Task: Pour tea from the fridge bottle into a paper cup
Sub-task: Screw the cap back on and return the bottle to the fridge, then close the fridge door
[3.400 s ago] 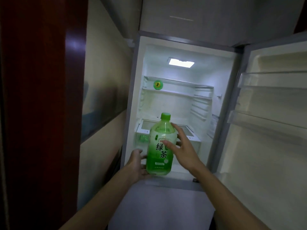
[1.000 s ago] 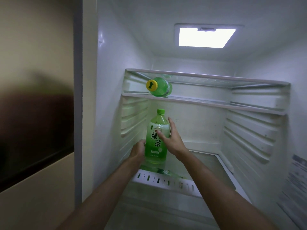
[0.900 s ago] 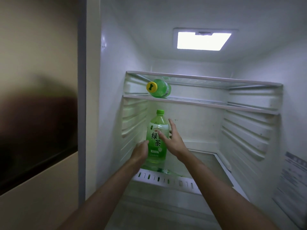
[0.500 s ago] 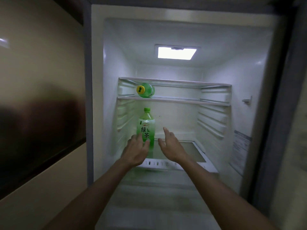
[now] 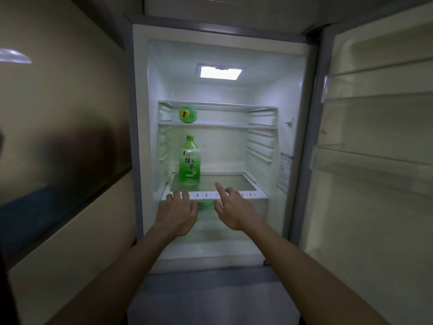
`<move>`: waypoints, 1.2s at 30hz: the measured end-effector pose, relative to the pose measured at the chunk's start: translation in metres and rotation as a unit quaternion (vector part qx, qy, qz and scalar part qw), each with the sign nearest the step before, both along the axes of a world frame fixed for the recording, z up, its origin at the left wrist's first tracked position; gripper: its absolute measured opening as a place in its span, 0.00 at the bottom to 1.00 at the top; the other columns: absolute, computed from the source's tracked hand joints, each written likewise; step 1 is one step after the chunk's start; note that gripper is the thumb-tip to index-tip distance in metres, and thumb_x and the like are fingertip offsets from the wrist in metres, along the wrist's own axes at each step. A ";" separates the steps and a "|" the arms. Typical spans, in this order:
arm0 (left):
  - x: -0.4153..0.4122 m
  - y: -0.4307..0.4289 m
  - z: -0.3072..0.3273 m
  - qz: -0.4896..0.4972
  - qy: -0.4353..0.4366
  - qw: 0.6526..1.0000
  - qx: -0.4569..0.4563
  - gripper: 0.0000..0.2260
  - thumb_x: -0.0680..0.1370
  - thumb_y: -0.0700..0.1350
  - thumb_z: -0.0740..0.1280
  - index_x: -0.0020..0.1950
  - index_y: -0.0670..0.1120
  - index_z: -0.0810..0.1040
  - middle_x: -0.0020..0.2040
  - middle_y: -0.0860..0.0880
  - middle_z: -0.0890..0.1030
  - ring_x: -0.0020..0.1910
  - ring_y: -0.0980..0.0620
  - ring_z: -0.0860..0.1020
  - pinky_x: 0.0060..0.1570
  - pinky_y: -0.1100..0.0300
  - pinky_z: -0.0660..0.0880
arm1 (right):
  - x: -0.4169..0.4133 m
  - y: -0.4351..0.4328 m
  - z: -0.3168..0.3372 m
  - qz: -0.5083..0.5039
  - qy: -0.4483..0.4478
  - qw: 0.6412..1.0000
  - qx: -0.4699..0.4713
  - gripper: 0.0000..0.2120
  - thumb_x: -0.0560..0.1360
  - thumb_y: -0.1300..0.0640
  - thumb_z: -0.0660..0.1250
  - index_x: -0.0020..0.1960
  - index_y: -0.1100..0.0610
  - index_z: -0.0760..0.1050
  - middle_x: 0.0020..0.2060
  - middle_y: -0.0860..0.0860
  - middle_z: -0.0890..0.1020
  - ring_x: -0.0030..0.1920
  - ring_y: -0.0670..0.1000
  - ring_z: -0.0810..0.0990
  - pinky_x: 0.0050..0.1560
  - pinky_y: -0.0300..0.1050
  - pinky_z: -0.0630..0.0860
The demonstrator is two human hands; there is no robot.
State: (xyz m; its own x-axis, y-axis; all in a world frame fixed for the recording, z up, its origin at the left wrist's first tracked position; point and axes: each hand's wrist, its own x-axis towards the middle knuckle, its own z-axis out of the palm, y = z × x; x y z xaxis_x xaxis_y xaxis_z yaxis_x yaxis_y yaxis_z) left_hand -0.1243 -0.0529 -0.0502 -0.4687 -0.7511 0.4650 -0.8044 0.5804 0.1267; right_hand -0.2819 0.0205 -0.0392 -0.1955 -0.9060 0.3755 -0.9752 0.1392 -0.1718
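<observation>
I am looking into an open fridge, its door swung out to my right and the inside lit by the lamp in its ceiling. The fridge is nearly bare. On the glass shelf low in the compartment, toward its left side, the green tea bottle stands upright with its green cap on; nothing touches it. A second green bottle lies on its side on the upper shelf, yellow cap facing me.

Both of my hands are out in front of the lower shelf's front edge, below the tea bottle and apart from it. The left hand is spread wide, palm down, holding nothing. The right hand is also wide and empty, with the forefinger stretched toward the shelf.

As for progress, I can't judge it with any confidence. No paper cup is in view, so I cannot say whether tea has been poured. If it has not, everything remains: grip the bottle, lift it out, uncap it, find a cup and pour. If it has, I only need to shut the door.
</observation>
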 end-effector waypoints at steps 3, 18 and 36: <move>0.013 0.023 -0.002 0.001 -0.010 1.000 -0.009 0.21 0.82 0.54 0.51 0.67 0.41 0.69 0.62 0.39 0.74 0.58 0.41 0.74 0.54 0.49 0.72 | 0.006 0.029 0.000 -0.016 0.013 1.000 0.008 0.26 0.83 0.47 0.51 0.78 0.52 0.51 0.69 0.59 0.68 0.65 0.60 0.70 0.61 0.59 0.72; 0.047 0.146 0.002 0.018 -0.057 0.998 -0.011 0.19 0.82 0.54 0.50 0.62 0.42 0.69 0.61 0.41 0.74 0.58 0.42 0.74 0.54 0.48 0.72 | 0.020 0.158 -0.003 -0.027 0.057 0.998 0.028 0.25 0.83 0.48 0.50 0.78 0.53 0.51 0.68 0.59 0.68 0.65 0.61 0.69 0.56 0.57 0.74; 0.065 0.292 -0.034 0.048 -0.097 0.994 -0.004 0.23 0.82 0.55 0.49 0.70 0.41 0.64 0.64 0.41 0.73 0.58 0.43 0.74 0.55 0.50 0.73 | 0.033 0.312 -0.039 -0.022 0.054 0.995 0.086 0.25 0.83 0.48 0.49 0.78 0.52 0.51 0.70 0.58 0.66 0.67 0.60 0.67 0.56 0.56 0.72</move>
State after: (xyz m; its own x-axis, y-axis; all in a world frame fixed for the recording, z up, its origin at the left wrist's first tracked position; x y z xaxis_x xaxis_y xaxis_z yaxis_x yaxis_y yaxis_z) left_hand -0.0590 0.2387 -0.0847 -0.4777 -0.7926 0.3790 -0.8644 0.5011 -0.0417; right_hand -0.2488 0.3325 -0.0787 -0.2034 -0.9499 0.2373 -0.9790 0.2007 -0.0360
